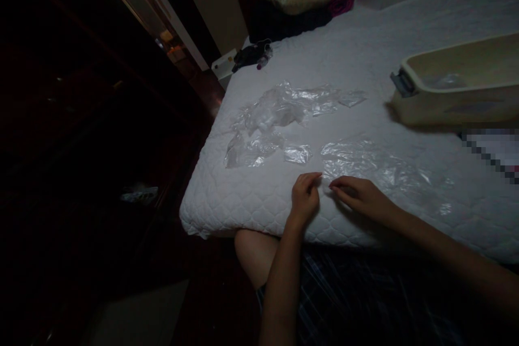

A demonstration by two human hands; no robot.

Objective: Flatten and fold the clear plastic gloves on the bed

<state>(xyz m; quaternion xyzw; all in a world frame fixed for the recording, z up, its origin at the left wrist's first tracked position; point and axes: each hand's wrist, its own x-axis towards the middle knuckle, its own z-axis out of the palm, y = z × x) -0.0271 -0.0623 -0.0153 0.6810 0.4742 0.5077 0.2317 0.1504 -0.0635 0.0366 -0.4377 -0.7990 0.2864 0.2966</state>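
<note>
Seated at the bed edge. The left hand is curled, thumb and forefinger apparently pinching the near corner of a flattened clear plastic bag that lies on the quilted cover. The right hand rests on the same edge with bent fingers (whether it grips cannot be told). The step in hand appears to be working the bag's edge; film this thin calls for a light fingertip pinch. Farther off lies a heap of crumpled bags. The cream bin, at right, holds something clear and indistinct.
</note>
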